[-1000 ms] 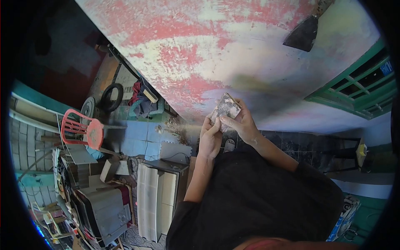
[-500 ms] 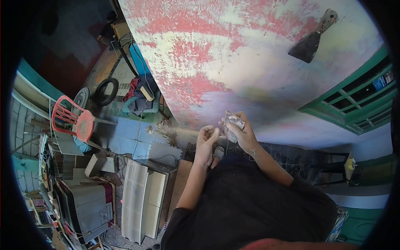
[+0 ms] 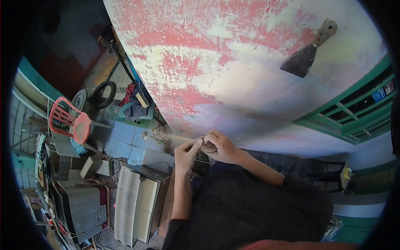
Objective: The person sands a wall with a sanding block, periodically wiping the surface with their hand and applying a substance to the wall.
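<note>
A small brownish piece (image 3: 209, 147), perhaps sandpaper, is gripped in my right hand (image 3: 221, 148), whose fingers curl round it. Thumb and fingers of my left hand (image 3: 186, 156) pinch together at the left edge of this piece, touching my right fingertips. Both hands are low in front of the painted wall (image 3: 246, 87), which shows patches of pink and cream. A scraper (image 3: 303, 59) with a wide dark blade shows against the wall at the upper right, away from both hands.
A red plastic chair (image 3: 81, 126) and a black tyre (image 3: 104, 94) are at the left. Below stand a pale cabinet (image 3: 129, 204) and stacked clutter. The green window frame (image 3: 329, 112) is at the right, with a dark stool (image 3: 333, 175) beneath it.
Both hands have moved left and lower in the view. The piece in my right hand has turned and is now more covered by the fingers. The view has shifted slightly.
</note>
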Tool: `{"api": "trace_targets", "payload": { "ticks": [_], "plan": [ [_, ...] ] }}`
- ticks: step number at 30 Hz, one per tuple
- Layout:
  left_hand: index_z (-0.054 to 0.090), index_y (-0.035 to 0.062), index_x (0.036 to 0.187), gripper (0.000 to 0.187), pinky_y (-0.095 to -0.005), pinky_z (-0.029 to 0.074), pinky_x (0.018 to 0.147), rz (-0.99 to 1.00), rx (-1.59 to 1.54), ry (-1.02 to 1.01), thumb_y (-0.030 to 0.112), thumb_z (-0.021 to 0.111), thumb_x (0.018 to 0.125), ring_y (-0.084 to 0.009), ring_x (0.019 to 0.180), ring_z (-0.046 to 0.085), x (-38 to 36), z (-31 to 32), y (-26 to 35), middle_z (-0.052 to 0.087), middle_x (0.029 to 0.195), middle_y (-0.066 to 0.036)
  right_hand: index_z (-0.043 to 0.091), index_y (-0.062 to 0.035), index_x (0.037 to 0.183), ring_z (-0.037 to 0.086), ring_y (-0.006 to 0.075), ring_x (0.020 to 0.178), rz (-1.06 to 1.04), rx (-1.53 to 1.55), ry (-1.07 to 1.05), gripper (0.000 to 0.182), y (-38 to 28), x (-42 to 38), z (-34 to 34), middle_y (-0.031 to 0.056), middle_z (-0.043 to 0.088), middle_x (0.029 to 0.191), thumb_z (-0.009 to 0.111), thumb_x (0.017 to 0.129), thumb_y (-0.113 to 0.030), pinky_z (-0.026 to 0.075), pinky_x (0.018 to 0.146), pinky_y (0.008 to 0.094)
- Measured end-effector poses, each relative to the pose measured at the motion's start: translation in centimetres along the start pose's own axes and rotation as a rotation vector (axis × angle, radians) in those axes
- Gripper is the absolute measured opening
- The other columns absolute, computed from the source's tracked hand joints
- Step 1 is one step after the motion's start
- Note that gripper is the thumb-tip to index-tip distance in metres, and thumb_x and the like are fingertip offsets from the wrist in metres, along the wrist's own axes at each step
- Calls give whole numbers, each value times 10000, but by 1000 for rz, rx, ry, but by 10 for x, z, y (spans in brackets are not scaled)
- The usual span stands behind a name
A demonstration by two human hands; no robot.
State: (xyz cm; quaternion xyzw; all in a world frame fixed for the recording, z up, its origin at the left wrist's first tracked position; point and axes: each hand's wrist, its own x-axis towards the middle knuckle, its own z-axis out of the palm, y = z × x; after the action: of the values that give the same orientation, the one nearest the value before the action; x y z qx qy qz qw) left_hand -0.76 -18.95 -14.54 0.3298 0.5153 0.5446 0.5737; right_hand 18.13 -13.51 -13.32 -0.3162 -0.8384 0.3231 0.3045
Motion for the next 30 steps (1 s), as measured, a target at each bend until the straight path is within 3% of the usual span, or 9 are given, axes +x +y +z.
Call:
{"api": "trace_targets", "payload": {
  "ticks": [7,9,12,16,21,23,30],
  "plan": [
    [784,-53,1119,233,-241,502,735,18,90,77,134,755,983,-85,829,652,19,6,10,763,941,-45,598,-75,1192,623,368,1169,-142,33,-163,504,26,24,-23,167,569,1285,876,777,-142,553,937,457],
    [789,-50,1104,219,-233,487,706,89,186,144,131,743,990,-77,795,633,26,11,6,755,917,-31,651,-70,1188,626,360,1213,-209,47,-75,501,34,31,-25,165,566,1332,888,753,-145,569,963,446],
    [785,-56,1086,220,-224,476,689,91,321,251,139,736,995,-66,770,612,32,23,9,735,877,-11,738,-67,1129,685,330,1080,-202,95,-50,432,46,38,-29,146,586,1331,908,742,-151,582,892,427],
    [778,-67,1069,238,-238,523,723,86,311,345,154,748,984,-77,788,653,34,32,9,763,883,-45,751,-41,1086,694,314,1073,-265,78,-38,379,48,48,-31,145,611,1306,905,756,-146,588,886,412],
    [782,-59,1062,209,-236,522,714,107,254,290,131,756,979,-79,776,650,30,15,13,758,875,-35,762,-41,1062,694,284,1063,-364,14,5,310,39,51,-19,99,673,1182,878,797,-153,582,882,395],
    [781,-63,1062,206,-236,521,710,134,231,209,124,757,979,-81,773,649,26,4,15,756,873,-34,761,-46,1064,690,278,1067,-382,-12,22,295,31,50,-9,89,675,1181,865,812,-159,576,896,394],
    [786,-63,1063,192,-220,461,663,130,161,219,103,774,968,-70,742,608,-2,-46,12,738,861,-27,755,-57,1075,644,280,1027,-392,-116,56,261,-14,39,35,68,667,1169,795,864,-205,543,922,414]
  ]
}}
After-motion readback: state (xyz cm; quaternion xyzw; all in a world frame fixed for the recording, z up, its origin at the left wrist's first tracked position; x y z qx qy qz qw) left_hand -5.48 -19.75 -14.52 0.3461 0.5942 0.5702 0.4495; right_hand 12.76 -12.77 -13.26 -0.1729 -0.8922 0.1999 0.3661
